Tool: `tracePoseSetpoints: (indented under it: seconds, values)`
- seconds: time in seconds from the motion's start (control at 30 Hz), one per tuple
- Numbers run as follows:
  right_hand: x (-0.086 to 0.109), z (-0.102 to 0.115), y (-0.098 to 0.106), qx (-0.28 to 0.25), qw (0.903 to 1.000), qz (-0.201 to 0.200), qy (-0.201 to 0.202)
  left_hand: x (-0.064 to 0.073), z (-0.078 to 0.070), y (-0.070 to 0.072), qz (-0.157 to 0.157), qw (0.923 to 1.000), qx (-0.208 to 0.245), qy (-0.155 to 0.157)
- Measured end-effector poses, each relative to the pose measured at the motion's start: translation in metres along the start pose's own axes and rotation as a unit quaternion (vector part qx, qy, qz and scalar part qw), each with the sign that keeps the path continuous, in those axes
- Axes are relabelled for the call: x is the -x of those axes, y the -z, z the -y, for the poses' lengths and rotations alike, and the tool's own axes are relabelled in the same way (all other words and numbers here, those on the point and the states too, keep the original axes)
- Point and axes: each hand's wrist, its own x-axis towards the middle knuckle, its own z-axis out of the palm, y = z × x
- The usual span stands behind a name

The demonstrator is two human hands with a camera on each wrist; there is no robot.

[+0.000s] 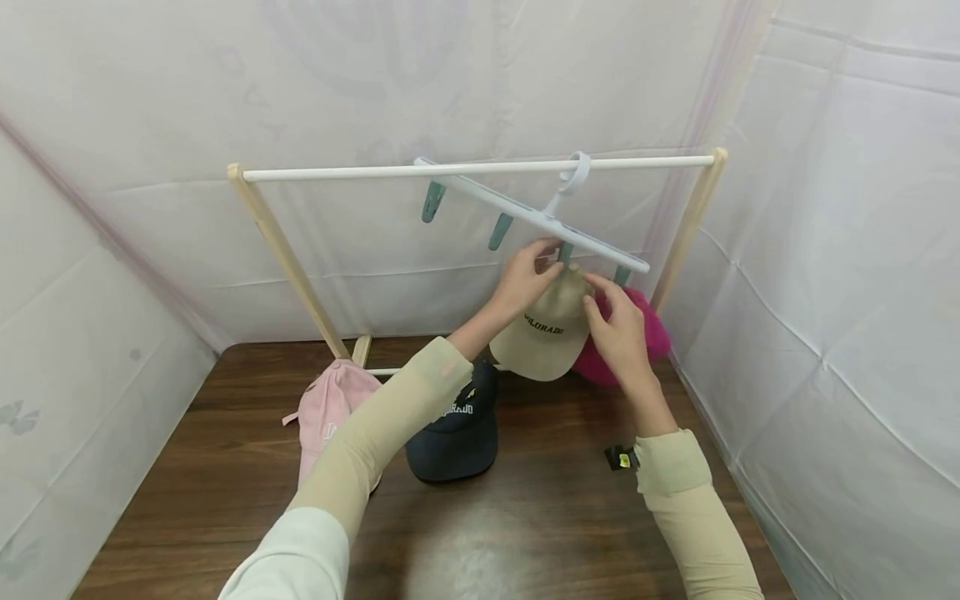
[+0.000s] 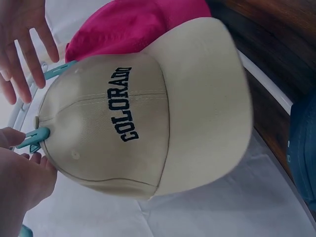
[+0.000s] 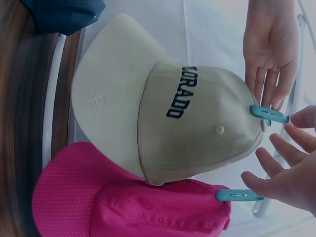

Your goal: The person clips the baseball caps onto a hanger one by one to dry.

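A beige baseball cap (image 1: 542,342) lettered COLORADO hangs from a teal clip (image 2: 37,136) on a white hanger (image 1: 517,210). The clip bites the back of its crown. My left hand (image 1: 522,279) pinches this clip between thumb and fingers, as the left wrist view shows. Close on the other side is my right hand (image 3: 291,165), its fingers spread and loosely bent near the clip. Whether a fingertip touches it I cannot tell. A magenta cap (image 3: 163,212) hangs beside the beige one from another teal clip (image 3: 239,195).
The hanger hooks over a white rail (image 1: 330,173) with wooden posts (image 1: 288,262). Two more teal clips (image 1: 432,202) hang at its left. A dark COLORADO cap (image 1: 453,442), a pink cap (image 1: 330,404) and a small black item (image 1: 618,457) lie on the wooden table (image 1: 540,500).
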Motion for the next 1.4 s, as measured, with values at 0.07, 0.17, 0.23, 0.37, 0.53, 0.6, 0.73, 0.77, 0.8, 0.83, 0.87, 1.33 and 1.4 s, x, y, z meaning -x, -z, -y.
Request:
tracePoseSetpoints:
  seconds: [0.07, 0.17, 0.23, 0.37, 0.53, 0.6, 0.73, 0.77, 0.8, 0.83, 0.87, 1.33, 1.4]
  values:
    - [0.001, 0.0, 0.0, 0.001, 1.0, 0.002, 0.002, 0.003, 0.0, 0.001, 0.0, 0.9999, -0.012, -0.008]
    - [0.002, 0.0, 0.0, 0.003, 1.0, 0.007, 0.0, 0.006, 0.001, 0.003, 0.001, 0.9988, -0.038, -0.031]
    - [0.003, -0.001, 0.0, 0.003, 0.9999, 0.015, -0.002, 0.01, 0.002, 0.004, 0.003, 0.9975, -0.052, -0.047]
    - [0.005, -0.002, -0.001, 0.003, 0.9997, 0.025, -0.003, 0.017, 0.003, 0.007, 0.01, 0.9939, -0.083, -0.072]
    - [0.009, -0.001, -0.003, 0.001, 0.9992, 0.041, -0.004, 0.031, 0.008, 0.008, 0.015, 0.9883, -0.112, -0.103]
    - [0.011, 0.001, -0.005, -0.002, 0.9988, 0.048, -0.004, 0.038, 0.01, 0.009, 0.017, 0.9869, -0.116, -0.111]
    - [0.015, 0.004, -0.007, -0.004, 0.9985, 0.054, 0.004, 0.051, 0.012, 0.009, 0.024, 0.9851, -0.128, -0.112]
    - [0.016, 0.004, -0.007, -0.004, 0.9984, 0.056, 0.005, 0.053, 0.012, 0.01, 0.026, 0.9847, -0.131, -0.112]
    - [0.017, 0.005, -0.008, -0.003, 0.9983, 0.058, 0.007, 0.056, 0.012, 0.01, 0.028, 0.9839, -0.136, -0.113]
    - [0.018, 0.005, -0.008, -0.003, 0.9982, 0.059, 0.009, 0.058, 0.013, 0.01, 0.03, 0.983, -0.141, -0.114]
    - [0.019, 0.006, -0.008, -0.003, 0.998, 0.063, 0.009, 0.06, 0.013, 0.011, 0.033, 0.9819, -0.146, -0.116]
    - [0.037, 0.007, -0.023, 0.001, 0.9929, 0.117, 0.022, 0.094, 0.029, 0.024, 0.064, 0.9584, -0.226, -0.163]
    - [0.039, 0.007, -0.026, 0.0, 0.9925, 0.121, 0.02, 0.098, 0.033, 0.026, 0.064, 0.953, -0.242, -0.171]
